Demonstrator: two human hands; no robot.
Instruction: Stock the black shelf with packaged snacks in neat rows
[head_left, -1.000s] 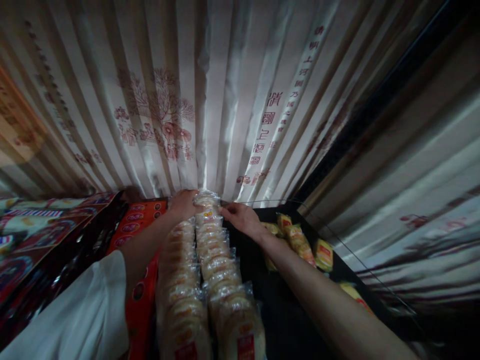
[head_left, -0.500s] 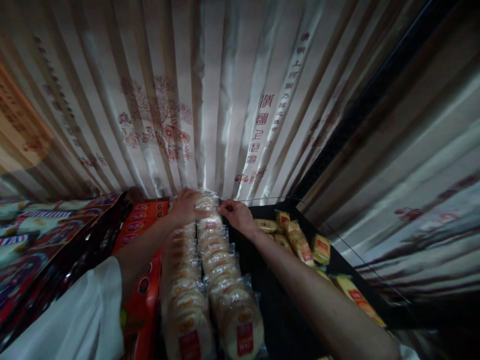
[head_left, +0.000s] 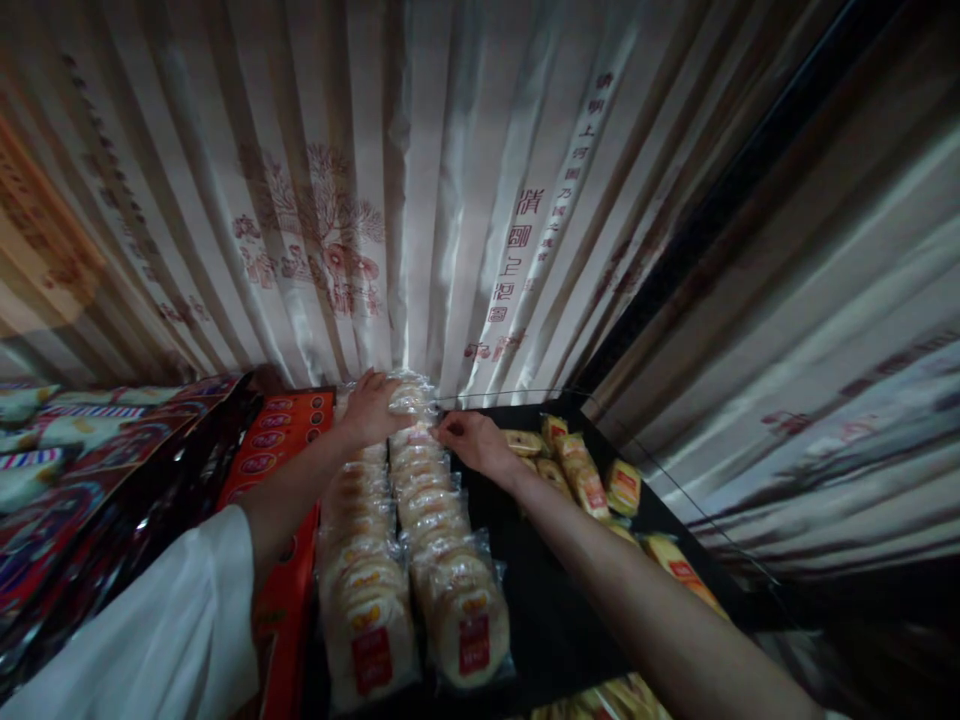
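Two long rows of round, flat cakes in clear wrappers stand side by side, the left row and the right row, with red labels on the nearest ones. My left hand lies across the far end of the rows, its fingers apart and touching the wrapped cakes. At the right side of the far end is my right hand, its fingers curled together close against the right row. Whatever its fingertips hold, if anything, is too dark to make out.
A red-orange box lies left of the rows, beside dark shiny packages. Several yellow wrapped cakes lie on the black surface at right. Behind hangs a pleated printed curtain, with a thin wire before it.
The view has shifted slightly, and more yellow packets show at the bottom edge. My right hand has come slightly nearer along the right row; my left hand stays over the far end.
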